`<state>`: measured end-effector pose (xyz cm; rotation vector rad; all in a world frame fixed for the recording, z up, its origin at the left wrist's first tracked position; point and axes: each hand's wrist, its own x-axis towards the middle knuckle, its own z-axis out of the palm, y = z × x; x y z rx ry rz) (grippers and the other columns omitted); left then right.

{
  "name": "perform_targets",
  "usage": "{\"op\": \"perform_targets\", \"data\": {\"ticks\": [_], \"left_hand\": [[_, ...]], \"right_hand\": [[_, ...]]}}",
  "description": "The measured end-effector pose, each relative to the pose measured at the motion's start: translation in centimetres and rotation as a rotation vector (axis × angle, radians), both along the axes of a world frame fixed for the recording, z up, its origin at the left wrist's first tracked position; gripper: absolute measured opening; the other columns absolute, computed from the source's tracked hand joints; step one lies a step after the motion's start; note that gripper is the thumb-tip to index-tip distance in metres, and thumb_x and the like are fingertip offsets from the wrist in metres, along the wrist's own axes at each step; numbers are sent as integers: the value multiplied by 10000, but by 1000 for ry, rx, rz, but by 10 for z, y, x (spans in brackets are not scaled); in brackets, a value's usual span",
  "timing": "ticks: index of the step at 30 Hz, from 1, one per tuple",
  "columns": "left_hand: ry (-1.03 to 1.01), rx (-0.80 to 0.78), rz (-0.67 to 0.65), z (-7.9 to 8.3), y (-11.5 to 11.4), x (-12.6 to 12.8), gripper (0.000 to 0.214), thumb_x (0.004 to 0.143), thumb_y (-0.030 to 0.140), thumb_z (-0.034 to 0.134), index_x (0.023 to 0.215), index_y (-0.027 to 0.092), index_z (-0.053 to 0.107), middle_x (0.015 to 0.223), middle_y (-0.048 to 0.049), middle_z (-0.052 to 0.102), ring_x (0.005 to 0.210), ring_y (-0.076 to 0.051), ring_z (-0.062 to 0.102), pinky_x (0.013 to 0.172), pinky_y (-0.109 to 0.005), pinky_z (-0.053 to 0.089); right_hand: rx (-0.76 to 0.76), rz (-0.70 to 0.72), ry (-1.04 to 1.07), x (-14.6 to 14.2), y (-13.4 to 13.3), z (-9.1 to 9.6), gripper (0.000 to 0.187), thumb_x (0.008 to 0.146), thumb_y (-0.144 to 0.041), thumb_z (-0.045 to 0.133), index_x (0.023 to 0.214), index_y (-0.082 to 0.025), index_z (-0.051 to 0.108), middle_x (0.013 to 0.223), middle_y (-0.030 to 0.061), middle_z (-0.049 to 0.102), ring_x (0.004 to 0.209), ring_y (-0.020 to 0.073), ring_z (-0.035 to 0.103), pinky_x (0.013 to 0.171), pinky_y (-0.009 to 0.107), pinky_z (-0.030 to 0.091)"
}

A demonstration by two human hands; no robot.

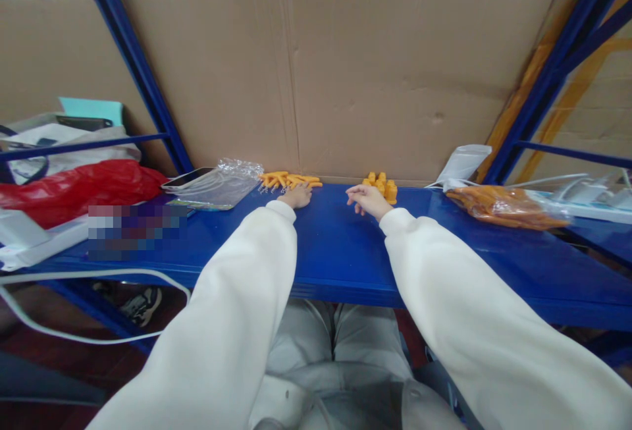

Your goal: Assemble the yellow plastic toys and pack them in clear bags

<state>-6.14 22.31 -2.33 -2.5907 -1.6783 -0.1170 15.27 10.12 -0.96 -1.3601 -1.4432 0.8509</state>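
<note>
My left hand (297, 197) is at the near edge of a pile of orange sticks with small metal chains (276, 180). Its fingers point away over the pile and look apart; whether they touch a piece is hard to make out. To the right, my right hand (369, 200) hovers above the blue shelf (336, 245), its fingers loosely bent and apart, with nothing visible in them. Just behind it stands a cluster of yellow-orange blocky plastic pieces (390, 190), partly covered by the hand.
A clear plastic bag (222, 186) and a red bag (93, 186) lie on the left, near a white cable (123, 274). At right are a bag of orange pieces (503, 207) and a white power strip (592, 206). Cardboard (370, 81) walls off the back; blue posts (143, 74) flank it.
</note>
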Motion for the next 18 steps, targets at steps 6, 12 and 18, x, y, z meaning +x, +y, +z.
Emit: {"op": "perform_targets", "data": {"ticks": [6,12,18], "left_hand": [[-34,-33,27,3,-5,-2,595,999,279,347,1591,245,396,1690,-119,297,1561,-329,287,1243,-595,244],[-91,61,-27,9,-13,7,516,1015,277,344,1479,159,537,1643,-123,411,1528,-238,368,1245,-376,279],[-205,53,-69,41,-41,33,368,936,259,534,1225,153,736,1314,-162,716,1245,-271,661,1071,-325,477]], "right_hand": [[-2,5,4,-1,-1,0,69,899,-140,649,862,-196,667,693,-10,687,436,76,537,382,159,409],[-1,14,7,-3,-4,4,128,903,-90,630,817,-182,650,636,-26,650,401,61,497,370,161,400],[23,21,-27,-1,-3,5,120,912,-110,640,810,-167,666,627,-20,645,412,54,498,377,160,397]]}}
